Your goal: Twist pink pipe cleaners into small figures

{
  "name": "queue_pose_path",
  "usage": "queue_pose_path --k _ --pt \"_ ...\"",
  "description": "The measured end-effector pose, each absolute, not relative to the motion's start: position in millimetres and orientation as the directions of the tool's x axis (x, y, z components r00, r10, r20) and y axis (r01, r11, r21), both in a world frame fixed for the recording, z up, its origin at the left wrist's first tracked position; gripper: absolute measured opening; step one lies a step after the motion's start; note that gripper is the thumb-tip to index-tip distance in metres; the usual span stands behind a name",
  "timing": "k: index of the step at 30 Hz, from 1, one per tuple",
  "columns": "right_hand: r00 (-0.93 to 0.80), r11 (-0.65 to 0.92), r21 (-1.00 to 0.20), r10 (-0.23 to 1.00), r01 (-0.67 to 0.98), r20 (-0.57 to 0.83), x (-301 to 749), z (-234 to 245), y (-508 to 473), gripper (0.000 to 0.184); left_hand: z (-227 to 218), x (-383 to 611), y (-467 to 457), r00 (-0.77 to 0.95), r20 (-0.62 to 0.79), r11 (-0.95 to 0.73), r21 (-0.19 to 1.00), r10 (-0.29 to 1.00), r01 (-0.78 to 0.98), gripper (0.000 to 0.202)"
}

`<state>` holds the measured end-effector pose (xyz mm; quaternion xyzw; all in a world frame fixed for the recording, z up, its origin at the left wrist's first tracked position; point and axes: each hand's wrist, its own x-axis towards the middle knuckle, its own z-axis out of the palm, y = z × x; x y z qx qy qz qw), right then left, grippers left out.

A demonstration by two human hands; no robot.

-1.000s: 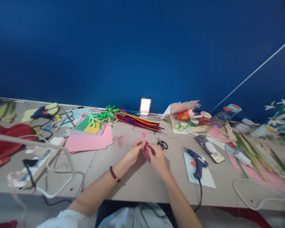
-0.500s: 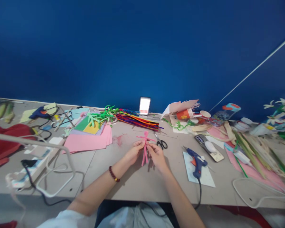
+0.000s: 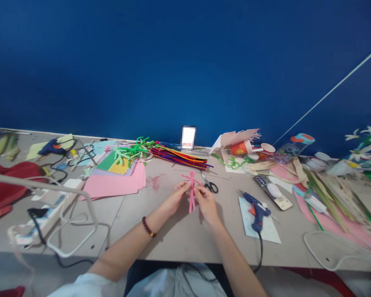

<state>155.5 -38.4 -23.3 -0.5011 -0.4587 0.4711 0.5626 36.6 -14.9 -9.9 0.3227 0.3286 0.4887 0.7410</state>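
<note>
A small pink pipe-cleaner figure [image 3: 192, 198], with a round head, two arms and two legs, is held upright above the table. My left hand [image 3: 178, 197] pinches it at the body from the left. From the right, the fingers of my right hand [image 3: 206, 202] close on its middle. Black-handled scissors [image 3: 212, 187] lie just beyond my right hand. Farther back rests a bundle of coloured pipe cleaners [image 3: 179, 159], with green twisted pipe-cleaner pieces [image 3: 126, 153] to its left.
A blue glue gun [image 3: 257, 212] lies on light blue paper at the right, near a phone [image 3: 273, 192]. Pink paper sheets [image 3: 111, 187] and a power strip [image 3: 49, 214] with cables are at the left. Paper cups [image 3: 241, 147] and dried leaves fill the back right.
The pink figure has shifted slightly to the right and turned more upright, its legs closer to vertical. Both hands still hold it, with the fingers slightly moved.
</note>
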Motion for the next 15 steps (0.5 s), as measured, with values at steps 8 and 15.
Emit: queue_pose_path --k 8,15 --pt "0.083 0.327 -0.847 0.915 0.418 0.395 153.5 -17.7 -45.6 0.020 -16.5 33.9 -12.8 0.247 -0.225 0.327 0.770 0.943 -0.548 0.022" --pt "0.104 0.303 -0.879 0.926 0.368 0.363 154.1 -26.1 -45.4 0.023 -14.7 29.0 -10.8 0.295 -0.149 0.287 0.815 0.944 -0.504 0.021"
